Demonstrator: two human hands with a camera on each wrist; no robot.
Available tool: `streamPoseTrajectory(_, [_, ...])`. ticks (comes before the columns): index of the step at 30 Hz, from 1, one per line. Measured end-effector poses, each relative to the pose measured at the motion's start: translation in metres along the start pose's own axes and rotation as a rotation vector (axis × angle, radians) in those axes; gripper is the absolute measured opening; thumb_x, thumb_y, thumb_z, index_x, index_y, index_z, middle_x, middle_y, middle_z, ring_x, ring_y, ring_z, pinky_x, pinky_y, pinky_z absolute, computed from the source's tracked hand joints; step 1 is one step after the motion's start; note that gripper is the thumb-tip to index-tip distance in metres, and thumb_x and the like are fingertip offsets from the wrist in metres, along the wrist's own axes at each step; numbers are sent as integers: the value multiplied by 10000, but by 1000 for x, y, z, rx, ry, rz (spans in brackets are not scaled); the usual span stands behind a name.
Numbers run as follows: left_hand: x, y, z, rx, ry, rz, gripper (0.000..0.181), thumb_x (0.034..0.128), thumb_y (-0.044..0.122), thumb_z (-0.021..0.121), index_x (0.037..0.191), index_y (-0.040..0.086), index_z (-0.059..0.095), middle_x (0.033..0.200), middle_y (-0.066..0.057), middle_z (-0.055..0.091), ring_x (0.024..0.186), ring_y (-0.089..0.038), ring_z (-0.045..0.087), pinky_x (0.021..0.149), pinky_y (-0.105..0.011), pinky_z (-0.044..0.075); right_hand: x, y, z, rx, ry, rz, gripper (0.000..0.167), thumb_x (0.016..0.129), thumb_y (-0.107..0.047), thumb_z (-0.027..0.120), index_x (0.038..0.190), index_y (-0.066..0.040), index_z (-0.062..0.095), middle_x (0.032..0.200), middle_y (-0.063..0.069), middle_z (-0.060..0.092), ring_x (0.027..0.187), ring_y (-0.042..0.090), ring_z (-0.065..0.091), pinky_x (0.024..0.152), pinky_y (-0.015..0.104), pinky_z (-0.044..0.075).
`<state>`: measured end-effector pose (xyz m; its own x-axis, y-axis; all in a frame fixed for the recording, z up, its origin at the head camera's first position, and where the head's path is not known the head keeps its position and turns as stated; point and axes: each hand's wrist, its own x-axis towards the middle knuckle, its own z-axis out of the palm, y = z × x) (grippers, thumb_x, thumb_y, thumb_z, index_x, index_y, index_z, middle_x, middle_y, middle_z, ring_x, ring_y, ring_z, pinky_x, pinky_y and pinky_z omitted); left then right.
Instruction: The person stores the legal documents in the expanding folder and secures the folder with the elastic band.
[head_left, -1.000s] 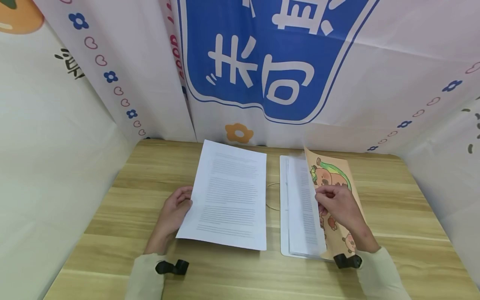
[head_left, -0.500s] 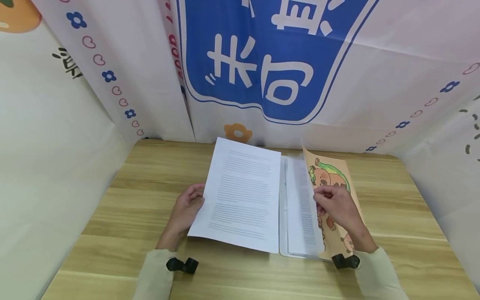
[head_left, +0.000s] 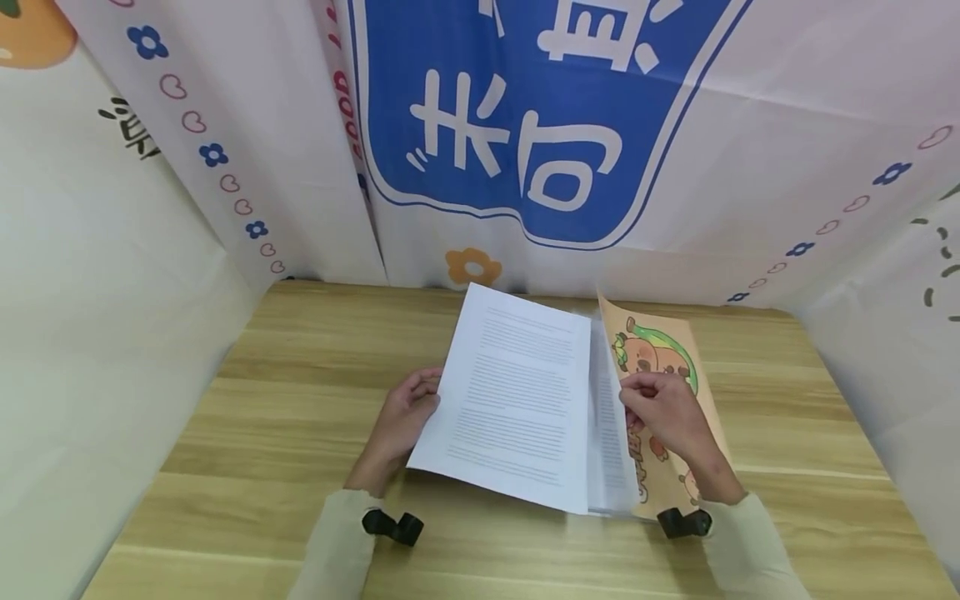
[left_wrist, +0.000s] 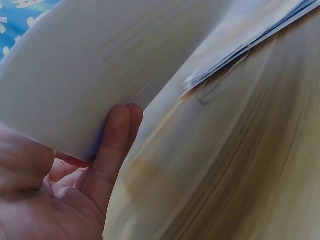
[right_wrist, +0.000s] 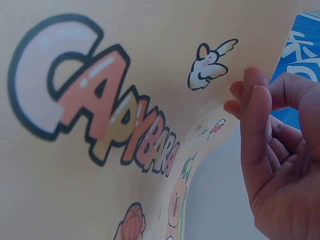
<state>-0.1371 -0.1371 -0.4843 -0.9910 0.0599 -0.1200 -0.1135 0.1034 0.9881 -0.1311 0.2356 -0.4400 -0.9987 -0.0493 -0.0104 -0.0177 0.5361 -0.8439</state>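
In the head view my left hand (head_left: 405, 417) holds a printed sheet of paper (head_left: 517, 400) by its left edge, thumb on the front. The left wrist view shows the fingers (left_wrist: 117, 132) against the sheet's back. Raised and slightly tilted, the sheet overlaps the left part of a folder. My right hand (head_left: 667, 412) pinches the free edge of the folder's tan capybara cover (head_left: 693, 333) and keeps it lifted. Under that cover lie printed pages (head_left: 611, 433), partly hidden. Capybara lettering on the cover (right_wrist: 75, 190) fills the right wrist view.
The wooden table (head_left: 285, 375) ends at a hanging cloth backdrop (head_left: 300, 167), with cloth on both sides too. A thin cord loop (left_wrist: 202, 95) sticks out beside the stacked pages in the left wrist view. Black wrist cameras (head_left: 393, 527) sit on both wrists.
My left hand has carried the sheet rightward, from beside the folder to over its left part, covering the cord loop in the head view. The right hand has stayed nearly still at the cover.
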Motion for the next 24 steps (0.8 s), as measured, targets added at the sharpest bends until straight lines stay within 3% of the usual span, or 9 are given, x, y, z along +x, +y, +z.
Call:
streamPoseTrajectory(8, [8,-1,12,-8,5,-9,396,1007,-26,513,1384,62,592,1110,-185,656,909,-290,639,755,-368,522,0,0,1,-5,7,-8,163,927,15,594,998,72,730,688,85,628,574,246,623,535,341,566])
streamPoseTrajectory(17, [18,3,30,84,-2,13,398,1010,24,530,1397,95,594,1104,-134,677,922,-263,649,779,-371,531,-1,0,2,-4,17,-35,153,919,36,594,984,76,727,688,83,625,565,248,619,525,343,564])
streamPoseTrajectory(24, [24,-1,44,86,4,19,401,1009,10,536,1396,100,589,1094,-119,670,971,-267,623,838,-390,515,0,1,3,-24,18,-38,152,923,28,598,978,70,733,699,79,627,561,209,606,523,338,561])
